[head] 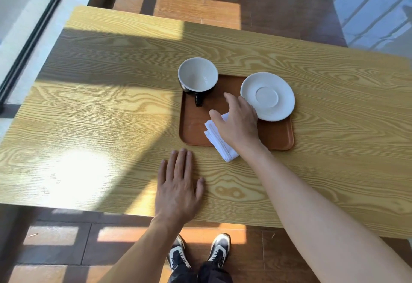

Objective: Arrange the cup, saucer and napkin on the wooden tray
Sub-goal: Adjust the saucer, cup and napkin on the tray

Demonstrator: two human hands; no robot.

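Note:
A brown wooden tray (pixel 276 134) lies on the table, right of centre. A black cup (pixel 197 77) with a white inside stands upright on the tray's far left corner, its handle pointing toward me. A white saucer (pixel 270 94) rests on the far right corner, overhanging the rim. A folded white napkin (pixel 219 143) lies across the tray's near edge, partly on the table. My right hand (pixel 239 121) hovers over the napkin with fingers spread, hiding part of it. My left hand (pixel 178 184) lies flat and open on the table in front of the tray.
The light wood-grain table (pixel 100 115) has sun patches and shadow across it. Its near edge runs just above my shoes (pixel 198 252). Brown tiled floor surrounds it, with a glass door frame (pixel 33 35) at the left.

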